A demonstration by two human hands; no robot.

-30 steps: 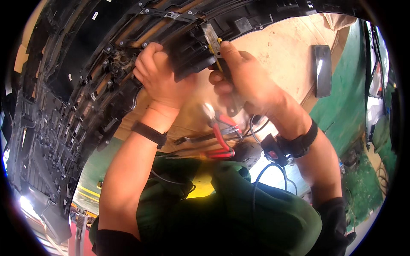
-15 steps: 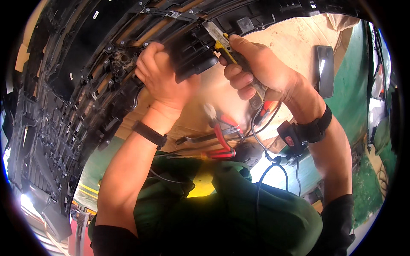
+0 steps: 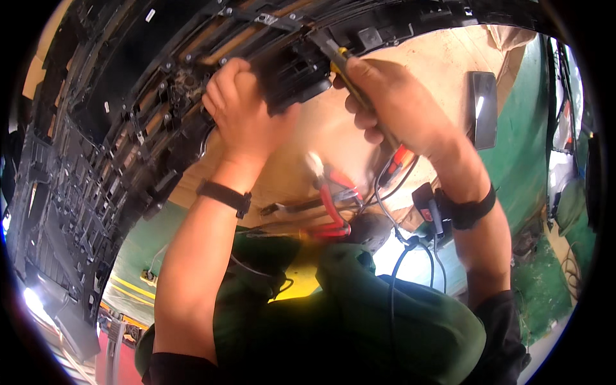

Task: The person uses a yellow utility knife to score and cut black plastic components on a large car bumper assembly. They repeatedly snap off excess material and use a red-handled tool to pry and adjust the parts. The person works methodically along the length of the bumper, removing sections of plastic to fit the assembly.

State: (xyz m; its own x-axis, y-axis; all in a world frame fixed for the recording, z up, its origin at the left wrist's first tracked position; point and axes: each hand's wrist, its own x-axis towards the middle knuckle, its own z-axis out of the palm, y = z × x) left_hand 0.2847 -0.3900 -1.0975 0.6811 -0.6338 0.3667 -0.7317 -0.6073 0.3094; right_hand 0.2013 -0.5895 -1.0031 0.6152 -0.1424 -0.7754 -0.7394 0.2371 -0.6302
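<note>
At the upper middle, my left hand (image 3: 239, 119) is closed round the left end of a black plastic housing (image 3: 298, 83), its thumb hidden underneath. The housing sits against the ribbed inner side of a large black plastic panel (image 3: 122, 70). In my right hand (image 3: 401, 106) is a utility knife (image 3: 351, 83) with a yellow and dark body. Its blade is out and points up and left to the seam where the housing meets the panel. Blur hides whether the tip touches.
Brown cardboard (image 3: 423, 70) lies beneath the panel on a green surface (image 3: 523, 122). Red-handled pliers (image 3: 332, 208) rest near my knees, among cables (image 3: 404, 256). A dark glossy rectangular object (image 3: 482, 109) lies at the right. The panel curves along the left and far sides.
The knife has shifted slightly up and right, and my right forearm has swung a little left. My left hand keeps its hold on the housing. The view has shifted slightly.
</note>
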